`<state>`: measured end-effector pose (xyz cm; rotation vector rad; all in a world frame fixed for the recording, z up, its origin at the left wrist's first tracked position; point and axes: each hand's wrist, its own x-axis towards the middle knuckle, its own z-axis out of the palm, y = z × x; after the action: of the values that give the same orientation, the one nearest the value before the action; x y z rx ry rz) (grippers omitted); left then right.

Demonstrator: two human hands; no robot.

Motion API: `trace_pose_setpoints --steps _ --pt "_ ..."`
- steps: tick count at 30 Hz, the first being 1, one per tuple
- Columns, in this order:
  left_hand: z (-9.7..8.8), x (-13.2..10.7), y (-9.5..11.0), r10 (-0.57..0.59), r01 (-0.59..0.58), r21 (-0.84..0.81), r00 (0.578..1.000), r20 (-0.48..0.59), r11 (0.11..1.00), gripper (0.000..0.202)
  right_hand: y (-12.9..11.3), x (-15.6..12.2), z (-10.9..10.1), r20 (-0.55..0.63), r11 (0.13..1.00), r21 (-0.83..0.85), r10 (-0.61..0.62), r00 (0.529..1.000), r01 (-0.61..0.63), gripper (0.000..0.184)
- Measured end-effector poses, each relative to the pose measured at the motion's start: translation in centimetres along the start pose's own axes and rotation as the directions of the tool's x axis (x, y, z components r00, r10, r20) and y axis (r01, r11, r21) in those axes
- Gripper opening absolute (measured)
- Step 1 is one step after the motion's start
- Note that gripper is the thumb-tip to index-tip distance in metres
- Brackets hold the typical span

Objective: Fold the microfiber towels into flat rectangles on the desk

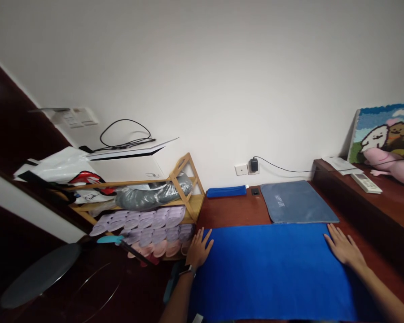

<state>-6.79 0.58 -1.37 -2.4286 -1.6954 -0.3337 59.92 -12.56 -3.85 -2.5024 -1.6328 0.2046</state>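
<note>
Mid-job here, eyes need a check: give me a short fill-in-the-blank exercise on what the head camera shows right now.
1. The left hand and right hand are at the two far corners of a large cloth whose colour is ____.
2. The wristband is worn on the ____ wrist.
3. The lettering on the flat grey-blue item reads "HAPPY ____".
4. Of the two hands, the one nearer the pink plush toy is the ____ one.

Missing words: blue; left; LIFE; right.
</note>
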Motion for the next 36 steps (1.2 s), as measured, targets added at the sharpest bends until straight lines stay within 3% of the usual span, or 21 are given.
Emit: trace_pose_setpoints --steps 2,4,6,9,11,13,14,16,21,23,25,27,31,34,36 --pt "-0.5 0.1 0.0 -0.007 0.007 0.002 1.0 0.016 1.0 0.055 0.7 0.0 -0.9 0.019 1.0 -0.006 0.019 1.0 -0.018 0.081" --pt "-1.2 0.4 0.8 -0.001 0.001 0.003 1.0 0.013 1.0 0.055 -0.9 -0.4 -1.6 0.018 1.0 -0.016 0.007 1.0 -0.006 0.082" --pt "-1.7 0.9 2.9 0.024 -0.024 -0.014 1.0 -0.021 1.0 0.055 -4.9 -1.4 -1.9 -0.035 0.997 0.003 -0.072 0.997 0.073 0.081" --pt "-1.8 1.9 8.4 0.09 -0.094 -0.082 0.995 -0.051 0.992 0.054 -13.9 -3.9 -1.6 -0.106 0.949 0.086 -0.294 0.95 0.304 0.078" --pt "-1.2 2.3 12.1 0.122 -0.123 -0.135 0.992 -0.017 0.983 0.055 -19.3 -5.6 -1.3 -0.058 0.908 0.139 -0.391 0.919 0.395 0.076" --pt "-0.6 2.2 14.0 0.122 -0.115 -0.161 0.992 0.038 0.98 0.057 -22.2 -6.5 -1.0 0.003 0.898 0.154 -0.418 0.908 0.413 0.076" --pt "-0.3 2.0 14.0 0.107 -0.096 -0.157 0.992 0.063 0.983 0.057 -22.3 -6.6 -0.9 0.024 0.904 0.15 -0.407 0.913 0.399 0.076" --pt "0.0 1.2 11.8 0.052 -0.041 -0.119 0.994 0.093 0.992 0.057 -19.8 -6.0 -0.9 0.042 0.933 0.131 -0.344 0.938 0.336 0.077" --pt "-0.9 -1.0 1.9 -0.073 0.073 -0.006 0.995 0.071 0.997 0.057 -6.0 -3.0 -1.6 0.066 0.999 -0.008 -0.034 0.997 0.035 0.079" --pt "-1.7 -1.3 0.6 -0.055 0.056 -0.011 0.996 0.07 0.998 0.056 -2.7 -2.5 -2.1 0.069 1.0 -0.021 0.014 0.998 -0.013 0.079" --pt "-2.5 -1.3 1.6 -0.038 0.039 -0.035 0.999 0.036 0.999 0.055 -2.9 -3.2 -2.8 0.035 1.0 0.0 0.007 0.999 -0.007 0.078" --pt "-3.4 -1.5 4.2 -0.009 0.007 -0.073 1.0 -0.027 0.997 0.055 -6.8 -5.3 -3.3 -0.044 0.997 0.05 -0.059 0.997 0.062 0.078" --pt "-4.8 -4.6 9.2 0.13 -0.137 -0.14 0.99 -0.058 0.981 0.052 -20.3 -12.4 -2.4 -0.123 0.888 0.239 -0.373 0.92 0.392 0.073" --pt "-5.1 -8.6 9.0 0.108 -0.109 -0.108 0.994 -0.009 0.988 0.051 -29.1 -17.3 -0.8 -0.069 0.762 0.341 -0.564 0.823 0.551 0.068" --pt "-5.1 -11.2 7.3 0.065 -0.063 -0.074 0.998 0.022 0.995 0.053 -32.0 -19.1 -0.1 -0.001 0.739 0.366 -0.608 0.794 0.566 0.067"
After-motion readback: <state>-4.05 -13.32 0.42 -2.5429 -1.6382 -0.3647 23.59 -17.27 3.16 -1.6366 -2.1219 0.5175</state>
